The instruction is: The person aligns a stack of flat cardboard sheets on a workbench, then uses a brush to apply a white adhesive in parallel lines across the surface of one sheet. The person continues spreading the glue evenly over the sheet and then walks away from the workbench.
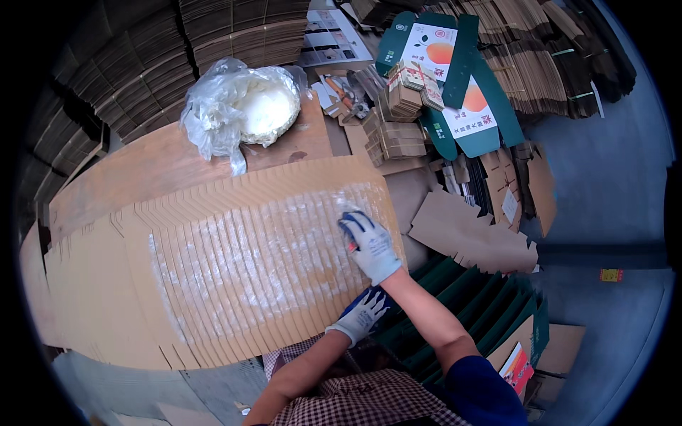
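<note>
A fanned stack of brown cardboard sheets [106, 284] lies across the table, its overlapping strips streaked with wet white paste. My right hand [373, 248], in a white glove with blue fingers, is at the right end of the pasted strips. Its fingers are curled closed, and what they hold is mostly hidden; a bit of red shows beside them. Closer to me, my left hand [361, 318], gloved alike, rests at the near right edge of the stack with its fingers apart. Beyond the stack sits a plastic-lined round container [213, 117] of white paste [270, 110].
The wooden table [170, 163] shows beyond the sheets. Green folded cartons [440, 312] stand right of my hands. Farther right lie a torn brown cardboard piece [469, 231] and printed green boxes [490, 131]. Bundled cardboard stacks [241, 35] line the back.
</note>
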Demonstrator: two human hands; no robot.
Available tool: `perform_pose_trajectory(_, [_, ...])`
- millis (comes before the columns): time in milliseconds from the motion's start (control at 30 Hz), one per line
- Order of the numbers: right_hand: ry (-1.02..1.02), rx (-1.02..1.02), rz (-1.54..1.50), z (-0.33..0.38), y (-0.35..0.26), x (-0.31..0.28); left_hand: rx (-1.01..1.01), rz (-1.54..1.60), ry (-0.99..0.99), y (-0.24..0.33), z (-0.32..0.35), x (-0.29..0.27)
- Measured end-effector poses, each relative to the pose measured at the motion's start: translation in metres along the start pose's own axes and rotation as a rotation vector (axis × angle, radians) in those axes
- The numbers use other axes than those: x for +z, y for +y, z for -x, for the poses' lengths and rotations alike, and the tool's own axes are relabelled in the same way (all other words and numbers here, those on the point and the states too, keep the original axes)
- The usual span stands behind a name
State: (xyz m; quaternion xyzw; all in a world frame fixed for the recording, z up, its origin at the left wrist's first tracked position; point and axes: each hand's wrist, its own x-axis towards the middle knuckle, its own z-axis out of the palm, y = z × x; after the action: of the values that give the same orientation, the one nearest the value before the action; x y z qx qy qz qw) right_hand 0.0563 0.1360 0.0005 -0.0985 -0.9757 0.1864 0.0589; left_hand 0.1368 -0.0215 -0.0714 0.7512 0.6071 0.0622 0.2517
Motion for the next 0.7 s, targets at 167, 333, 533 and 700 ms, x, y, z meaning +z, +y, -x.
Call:
perform_pose_trajectory(167, [0.002,0.191,0.122,-0.016,0.04,0.007,0.007,-0.009,0.103,0.001,0.003,-0.012])
perform_pose_trajectory(333, [0.292,0.527,-0.174,-0.023,0.06,-0.032,-0.001,0.04,0.174,-0.001,0.002,-0.009])
perform_pose_trajectory(533, [0.292,0.119,-0.306,-0.075,0.013,-0.032,0.086,0.222,0.278,-0.001,0.01,-0.022])
perform_pose_trajectory(700, [0.242,-0.428,0.179,-0.143,-0.057,0.008,0.08,0.473,0.349,0.025,0.032,-0.036])
